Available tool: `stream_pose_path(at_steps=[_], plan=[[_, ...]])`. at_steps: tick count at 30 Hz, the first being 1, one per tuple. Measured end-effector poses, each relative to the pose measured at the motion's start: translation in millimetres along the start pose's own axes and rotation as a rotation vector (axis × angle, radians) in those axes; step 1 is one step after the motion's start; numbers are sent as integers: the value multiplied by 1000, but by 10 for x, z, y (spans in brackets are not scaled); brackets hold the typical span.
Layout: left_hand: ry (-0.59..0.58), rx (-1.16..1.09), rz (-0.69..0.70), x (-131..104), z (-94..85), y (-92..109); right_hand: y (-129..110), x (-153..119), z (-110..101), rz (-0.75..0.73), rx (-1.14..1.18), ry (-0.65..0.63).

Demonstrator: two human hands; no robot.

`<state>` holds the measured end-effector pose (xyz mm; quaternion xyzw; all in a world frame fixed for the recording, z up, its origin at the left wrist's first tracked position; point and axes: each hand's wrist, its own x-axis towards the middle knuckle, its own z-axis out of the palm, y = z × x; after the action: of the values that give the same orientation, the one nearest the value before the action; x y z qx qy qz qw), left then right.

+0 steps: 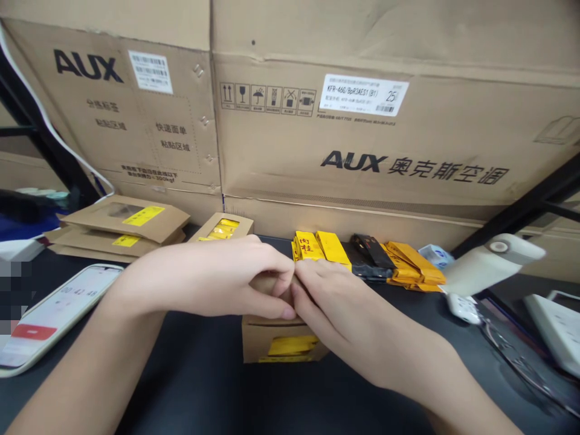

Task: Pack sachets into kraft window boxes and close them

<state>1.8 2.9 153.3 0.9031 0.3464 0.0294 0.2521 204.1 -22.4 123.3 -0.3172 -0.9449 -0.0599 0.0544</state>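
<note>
A small brown cardboard box (254, 341) stands on the dark tabletop right in front of me. Yellow packets (292, 346) show through the opening in its front. Over its top, my left hand (254, 275) is closed, with thumb and bent fingers gripping the upper part. My right hand (330, 296) meets it there, fingers closed and bent down at the box's top right. The two hands touch at the fingertips and hide most of the lid, so its exact state cannot be made out.
Flat cardboard packages (136, 220) and a phone (63, 314) lie at left. Behind the hands are another windowed box (242, 225), yellow packets (333, 248), black packets (371, 257) and orange packets (417, 266). A white handheld device (489, 266), cable (502, 350) and power strip (557, 332) are at right. Large cartons (281, 157) form the back.
</note>
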Motion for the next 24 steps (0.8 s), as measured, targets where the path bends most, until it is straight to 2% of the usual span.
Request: stream_pose_path(at_steps=[4,11,19,24], plan=[[5,10,10,55,22,4,18,-4,10,-56,-35,-18],[22,38,-26,63,45,-9,43,101,61,217,381,28],[-24,-130,24,73,57,78,59,129,100,213,406,78],[8,-25,-31,80,84,66,71,133,114,223,408,70]])
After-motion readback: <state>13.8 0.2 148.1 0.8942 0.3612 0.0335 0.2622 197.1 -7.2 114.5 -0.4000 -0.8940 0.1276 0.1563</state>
